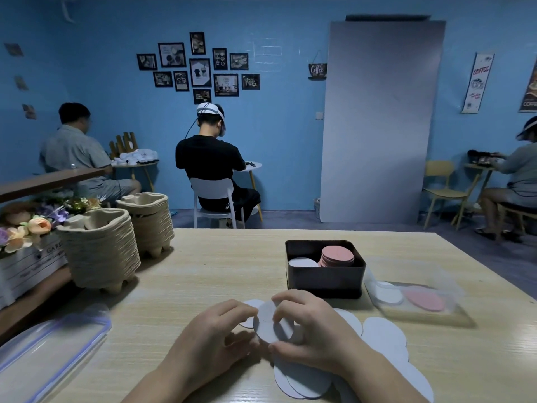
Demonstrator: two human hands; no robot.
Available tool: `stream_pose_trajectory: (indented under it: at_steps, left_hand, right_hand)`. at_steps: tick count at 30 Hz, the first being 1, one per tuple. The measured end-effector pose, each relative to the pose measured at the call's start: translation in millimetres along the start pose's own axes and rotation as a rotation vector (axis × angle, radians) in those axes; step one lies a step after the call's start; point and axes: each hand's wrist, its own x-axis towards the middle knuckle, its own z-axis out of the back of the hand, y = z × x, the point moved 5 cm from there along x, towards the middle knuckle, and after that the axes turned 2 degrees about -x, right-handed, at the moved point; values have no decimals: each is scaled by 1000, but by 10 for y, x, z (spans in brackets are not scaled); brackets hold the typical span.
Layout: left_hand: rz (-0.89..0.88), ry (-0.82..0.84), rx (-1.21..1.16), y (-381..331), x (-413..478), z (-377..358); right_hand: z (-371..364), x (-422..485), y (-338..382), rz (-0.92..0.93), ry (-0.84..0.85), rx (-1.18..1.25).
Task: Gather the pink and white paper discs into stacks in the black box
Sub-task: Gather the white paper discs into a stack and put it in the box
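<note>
A black box [325, 276] stands on the wooden table, holding a pink disc stack [337, 255] on the right and a lower white disc stack [302, 262] on the left. In front of it, both hands hold a small bundle of white discs [268, 322] upright on edge. My left hand [213, 334] pinches its left rim, and my right hand [308, 330] curls over its top and right side. Several loose white discs [383, 341] lie overlapping on the table under and right of my right hand.
A clear plastic tray [418, 299] right of the box holds a white and a pink disc. A clear lid [49, 350] lies at the near left. Two stacks of pulp cup carriers [101, 248] and a flower box [26, 257] stand at the left. Three people sit beyond the table.
</note>
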Motion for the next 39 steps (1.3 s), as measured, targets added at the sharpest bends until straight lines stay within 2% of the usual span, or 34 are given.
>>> stream_pose_trajectory:
  at_steps: [3,7,12,21,25,28,32,39]
  left_hand:
    - [35,20,67,51,63,54]
    - [127,133,183,171,276,63]
    - [195,209,151,228,329,-173]
    - [276,122,50,379,235,-196]
    - [301,111,6,390,220,-190]
    - [314,39,-45,372,213,-125]
    - [227,-62,-64,220,247,-23]
    - [4,-43,13,-76,296,-64]
  right_hand:
    - [112,41,-78,-2,2,-18]
    - [241,127,-161,15,39,-82]
    - [171,-36,-290,-33,50,-29]
    - [121,-74,-361,-65,-15,66]
    - [105,-87,-377,-78,-2,42]
    - [120,-92,-391,-93,5,10]
    - [108,-84,-374,-101,30,-30]
    - [103,-76,-309,-72,22,-54]
